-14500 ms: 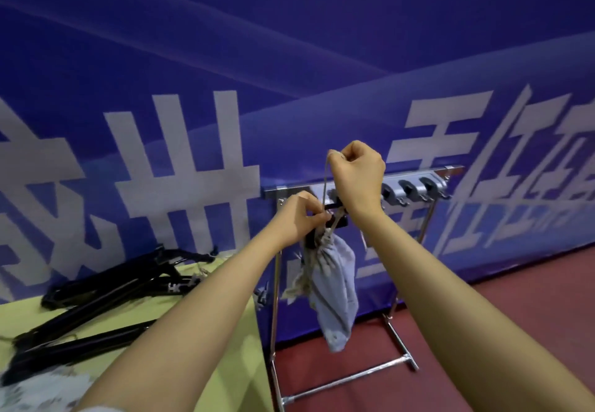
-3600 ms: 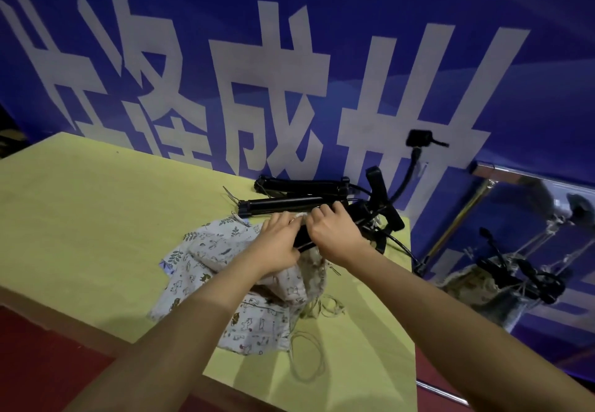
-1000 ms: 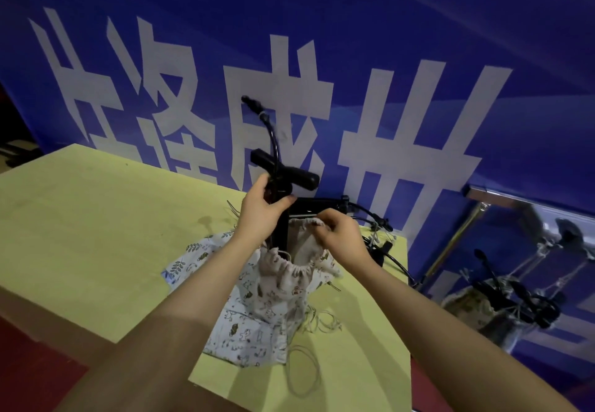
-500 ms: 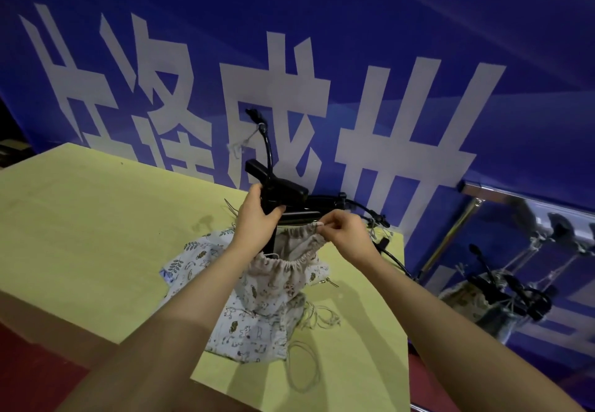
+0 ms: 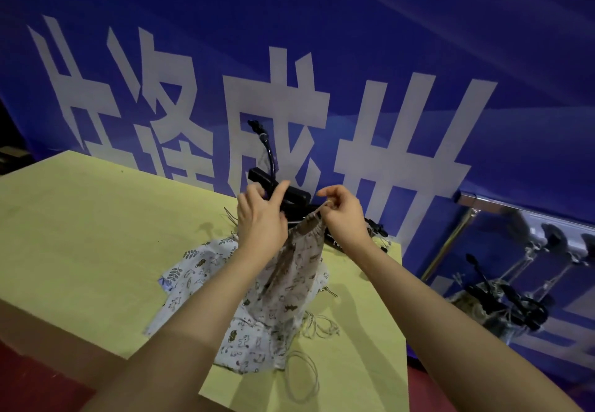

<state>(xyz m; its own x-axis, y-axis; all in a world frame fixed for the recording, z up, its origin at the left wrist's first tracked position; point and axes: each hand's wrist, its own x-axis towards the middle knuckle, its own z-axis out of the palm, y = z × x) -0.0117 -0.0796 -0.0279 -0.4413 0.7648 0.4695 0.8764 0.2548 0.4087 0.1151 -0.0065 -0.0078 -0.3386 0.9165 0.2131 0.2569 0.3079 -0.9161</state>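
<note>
Bag work, mid-air over the yellow-green surface (image 5: 96, 218)! The printed drawstring bag (image 5: 289, 270) stands upright, its bottom resting among other patterned bags (image 5: 199, 263) lying flat. A black stand (image 5: 294, 194) pokes out of the gathered mouth, its bent neck rising against the blue banner (image 5: 418, 41). The left hand (image 5: 262, 221) has thumb and fingers wrapped round that stand just above the fabric. The right hand (image 5: 346, 215) pinches the bag's cord at the rim, fingers (image 5: 326, 192) curled tight, pulling the mouth taut. Loose cord loops (image 5: 302, 376) lie near the front edge. At the right, a metal rack (image 5: 463, 199) carries hanging bags.
</note>
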